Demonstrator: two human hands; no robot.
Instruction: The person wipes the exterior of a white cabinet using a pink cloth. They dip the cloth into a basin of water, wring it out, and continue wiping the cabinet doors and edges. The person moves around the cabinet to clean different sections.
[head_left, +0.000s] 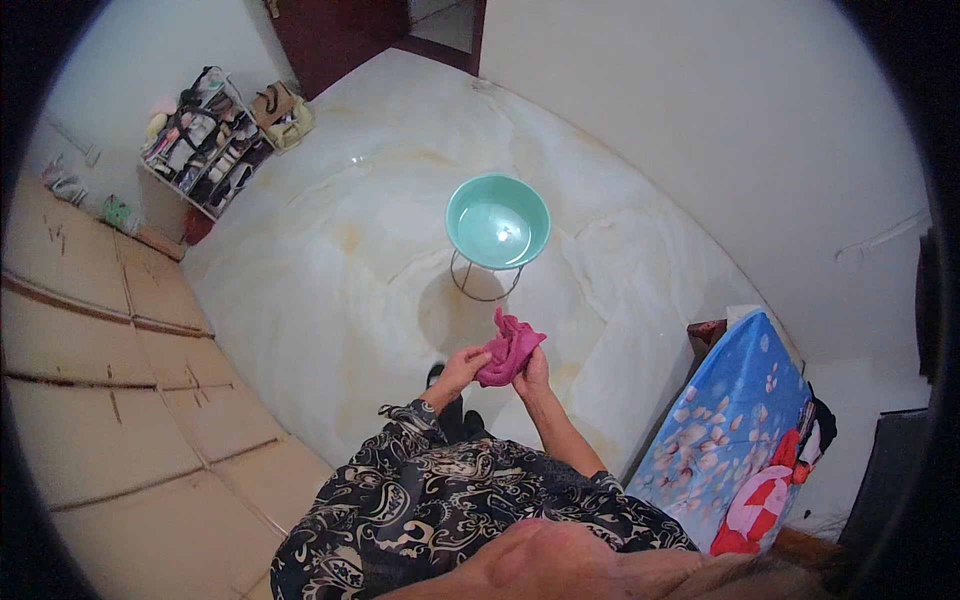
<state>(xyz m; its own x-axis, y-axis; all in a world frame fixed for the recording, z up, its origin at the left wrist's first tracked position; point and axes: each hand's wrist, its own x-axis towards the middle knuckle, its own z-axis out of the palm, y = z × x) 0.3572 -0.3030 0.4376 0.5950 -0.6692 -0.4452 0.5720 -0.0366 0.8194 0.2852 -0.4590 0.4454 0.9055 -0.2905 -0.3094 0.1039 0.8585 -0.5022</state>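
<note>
A bunched pink cloth (511, 351) is held up in front of me between both hands. My left hand (466, 366) pinches its left edge with thumb and fingers. On the other side, my right hand (532, 373) grips the cloth from the right and below, and some of its fingers are hidden behind the fabric. Beyond the cloth, a round turquoise plastic basin (463, 232) rests on a thin metal stand (486, 298). Light glints off the inside of the basin. The cloth is apart from the basin.
A shoe rack (206, 150) packed with shoes and bags stands at the far left, beside a brown paper bag (274, 103). Tan cabinets (90, 420) line the left. To my right is a surface under a blue floral cover (724, 420). The marbled floor (360, 300) looks glossy.
</note>
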